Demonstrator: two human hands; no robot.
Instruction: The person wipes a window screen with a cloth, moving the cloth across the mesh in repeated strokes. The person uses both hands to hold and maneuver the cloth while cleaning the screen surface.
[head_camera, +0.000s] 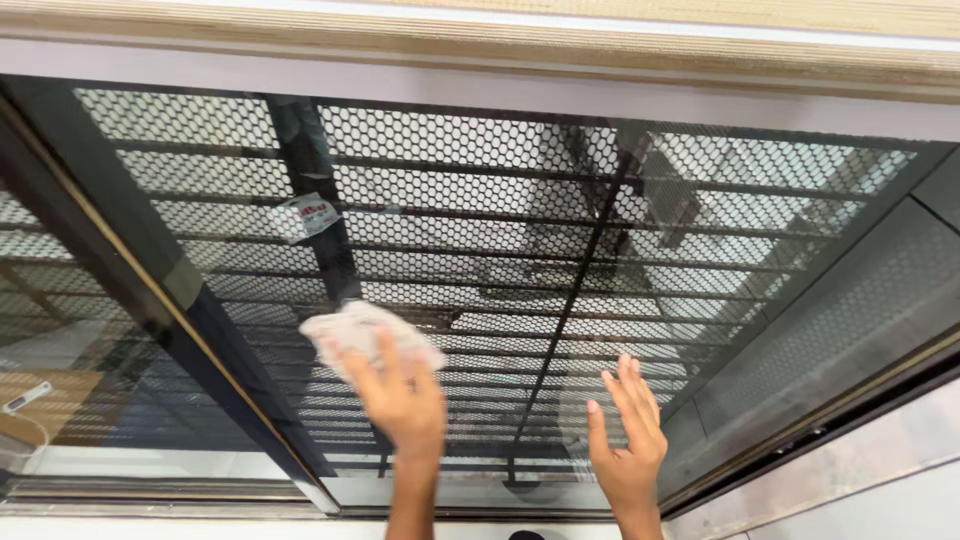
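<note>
My left hand (402, 398) presses a crumpled white cloth (352, 328) flat against the window glass (480, 250), low and left of centre. My right hand (627, 432) rests on the same pane further right, fingers straight and slightly apart, holding nothing. Behind the glass are a black honeycomb mesh (700, 160) and horizontal bars.
A dark window frame post (150, 290) slants along the left of the pane, with another glass panel (60, 330) beyond it. A small white sticker (305, 216) sits on the glass at upper left. A dark frame (830, 400) and pale wall border the right; a beige lintel (500, 40) runs above.
</note>
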